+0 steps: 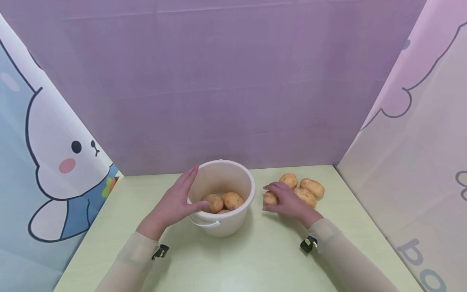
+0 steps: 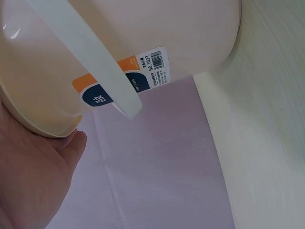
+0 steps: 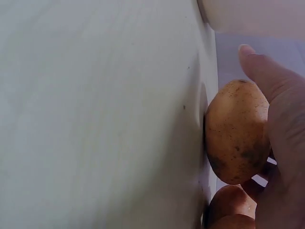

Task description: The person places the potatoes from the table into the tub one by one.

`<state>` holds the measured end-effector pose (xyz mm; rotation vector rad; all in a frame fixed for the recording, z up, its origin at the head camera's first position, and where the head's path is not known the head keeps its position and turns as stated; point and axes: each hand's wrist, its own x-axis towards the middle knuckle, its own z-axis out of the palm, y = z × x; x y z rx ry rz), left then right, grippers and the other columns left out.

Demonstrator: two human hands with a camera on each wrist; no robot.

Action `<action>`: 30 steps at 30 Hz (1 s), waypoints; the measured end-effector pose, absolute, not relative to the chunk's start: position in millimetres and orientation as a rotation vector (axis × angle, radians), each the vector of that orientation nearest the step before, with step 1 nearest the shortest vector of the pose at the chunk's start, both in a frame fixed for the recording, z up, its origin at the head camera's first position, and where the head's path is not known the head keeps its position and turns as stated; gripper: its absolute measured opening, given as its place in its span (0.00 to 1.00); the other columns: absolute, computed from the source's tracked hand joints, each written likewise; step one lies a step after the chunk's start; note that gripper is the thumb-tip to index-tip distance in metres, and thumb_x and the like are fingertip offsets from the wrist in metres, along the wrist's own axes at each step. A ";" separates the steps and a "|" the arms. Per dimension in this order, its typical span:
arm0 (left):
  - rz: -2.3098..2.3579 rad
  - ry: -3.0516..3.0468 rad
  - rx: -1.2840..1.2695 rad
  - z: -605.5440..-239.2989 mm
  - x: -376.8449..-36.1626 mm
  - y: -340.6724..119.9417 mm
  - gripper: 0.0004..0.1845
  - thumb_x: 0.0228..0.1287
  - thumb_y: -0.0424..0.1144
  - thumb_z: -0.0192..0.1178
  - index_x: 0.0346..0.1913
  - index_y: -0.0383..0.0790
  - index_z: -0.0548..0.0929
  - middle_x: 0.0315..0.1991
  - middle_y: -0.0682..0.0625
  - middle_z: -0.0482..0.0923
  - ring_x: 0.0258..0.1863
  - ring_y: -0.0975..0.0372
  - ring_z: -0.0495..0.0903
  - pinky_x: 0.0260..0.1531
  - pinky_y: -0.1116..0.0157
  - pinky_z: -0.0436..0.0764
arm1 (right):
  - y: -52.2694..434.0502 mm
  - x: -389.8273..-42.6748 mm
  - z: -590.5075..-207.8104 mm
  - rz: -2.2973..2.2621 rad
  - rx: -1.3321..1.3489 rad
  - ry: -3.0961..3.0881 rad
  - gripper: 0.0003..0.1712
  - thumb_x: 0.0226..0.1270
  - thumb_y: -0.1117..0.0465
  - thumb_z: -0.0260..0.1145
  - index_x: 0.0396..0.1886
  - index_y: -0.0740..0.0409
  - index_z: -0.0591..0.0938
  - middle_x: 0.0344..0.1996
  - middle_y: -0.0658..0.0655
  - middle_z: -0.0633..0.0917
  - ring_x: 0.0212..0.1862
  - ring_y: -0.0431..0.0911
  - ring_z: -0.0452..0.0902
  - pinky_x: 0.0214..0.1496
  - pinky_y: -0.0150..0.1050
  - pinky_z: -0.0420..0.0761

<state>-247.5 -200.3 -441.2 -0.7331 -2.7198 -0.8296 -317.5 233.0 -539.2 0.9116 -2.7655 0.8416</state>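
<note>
Both hands are working: left hand [image 1: 175, 202] is lying flat-fingered against the bucket [image 1: 233, 223], steadying it. Right hand [image 1: 288, 201] is curling over a potato [image 1: 270, 198], seemingly gripping it.

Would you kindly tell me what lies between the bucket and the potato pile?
Only bare green table separates the bucket from the potato pile, per the head view.

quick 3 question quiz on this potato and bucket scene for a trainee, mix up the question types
1. True or false: the white bucket already holds potatoes.
2. Which hand rests against the bucket's side? A) left hand B) right hand
3. Fill in: the right hand's fingers lie over a ___ from the pile on the table.

Key: 1 true; 2 A; 3 potato.
</note>
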 end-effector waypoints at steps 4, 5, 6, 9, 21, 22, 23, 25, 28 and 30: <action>-0.834 -2.720 -0.736 -440.6 -246.9 -199.8 0.63 0.67 0.58 0.77 0.92 0.41 0.48 0.90 0.39 0.51 0.87 0.41 0.55 0.79 0.33 0.63 | 232.4 -318.3 -542.4 0.831 0.888 -2.789 0.45 0.63 0.41 0.86 0.73 0.56 0.82 0.70 0.54 0.82 0.74 0.56 0.73 0.78 0.60 0.73; -0.835 -2.720 -0.736 -440.5 -246.8 -199.7 0.63 0.67 0.58 0.77 0.92 0.41 0.48 0.90 0.40 0.51 0.87 0.40 0.55 0.79 0.33 0.63 | 232.3 -318.4 -543.0 0.828 0.885 -2.787 0.44 0.63 0.41 0.86 0.73 0.57 0.83 0.70 0.54 0.82 0.74 0.57 0.73 0.78 0.61 0.73; -0.837 -2.719 -0.737 -440.3 -246.7 -199.5 0.63 0.67 0.58 0.77 0.92 0.41 0.48 0.90 0.40 0.51 0.87 0.40 0.55 0.79 0.33 0.63 | 232.0 -318.3 -543.4 0.828 0.884 -2.787 0.44 0.63 0.42 0.86 0.72 0.57 0.83 0.70 0.55 0.82 0.74 0.57 0.73 0.78 0.61 0.73; -0.838 -2.721 -0.735 -440.1 -246.3 -199.3 0.63 0.67 0.58 0.77 0.92 0.42 0.48 0.90 0.40 0.51 0.87 0.41 0.54 0.79 0.33 0.63 | 231.5 -317.5 -543.7 0.837 0.878 -2.784 0.43 0.63 0.43 0.86 0.71 0.59 0.83 0.70 0.56 0.82 0.73 0.58 0.74 0.78 0.62 0.73; -0.842 -2.728 -0.728 -439.5 -244.4 -200.0 0.63 0.68 0.62 0.76 0.92 0.42 0.48 0.90 0.41 0.50 0.87 0.41 0.54 0.79 0.33 0.63 | 231.6 -312.9 -542.1 0.830 0.929 -2.814 0.41 0.65 0.43 0.85 0.72 0.58 0.83 0.70 0.58 0.82 0.73 0.57 0.75 0.79 0.59 0.73; -0.844 -2.727 -0.728 -439.5 -244.2 -200.0 0.63 0.68 0.62 0.76 0.92 0.42 0.48 0.90 0.41 0.50 0.87 0.41 0.54 0.79 0.33 0.63 | 231.7 -312.8 -542.2 0.825 0.929 -2.816 0.41 0.65 0.43 0.85 0.71 0.58 0.83 0.69 0.57 0.82 0.73 0.57 0.75 0.79 0.60 0.73; -0.844 -2.726 -0.728 -439.6 -244.2 -200.1 0.63 0.68 0.62 0.75 0.92 0.43 0.48 0.90 0.41 0.50 0.87 0.41 0.54 0.80 0.33 0.63 | 231.7 -312.8 -542.4 0.822 0.929 -2.819 0.41 0.65 0.42 0.85 0.72 0.57 0.83 0.69 0.57 0.82 0.73 0.57 0.75 0.79 0.60 0.73; -0.843 -2.726 -0.727 -439.7 -244.0 -200.2 0.63 0.68 0.63 0.75 0.92 0.43 0.48 0.90 0.42 0.50 0.87 0.42 0.54 0.80 0.34 0.63 | 232.1 -313.2 -542.9 0.816 0.928 -2.822 0.41 0.66 0.42 0.84 0.71 0.57 0.83 0.69 0.56 0.82 0.73 0.57 0.75 0.78 0.60 0.73; -0.844 -2.724 -0.727 -440.2 -244.2 -200.2 0.63 0.68 0.64 0.75 0.92 0.43 0.48 0.90 0.42 0.51 0.87 0.42 0.54 0.80 0.34 0.63 | 232.3 -314.3 -544.2 0.812 0.929 -2.816 0.40 0.66 0.41 0.84 0.71 0.56 0.84 0.68 0.55 0.83 0.72 0.56 0.76 0.78 0.60 0.73; -0.842 -2.722 -0.727 -440.5 -244.5 -200.3 0.63 0.68 0.63 0.75 0.92 0.43 0.48 0.90 0.41 0.51 0.87 0.42 0.54 0.80 0.34 0.63 | 232.3 -315.0 -544.4 0.810 0.930 -2.813 0.40 0.66 0.42 0.84 0.70 0.57 0.84 0.67 0.55 0.83 0.72 0.56 0.76 0.78 0.60 0.73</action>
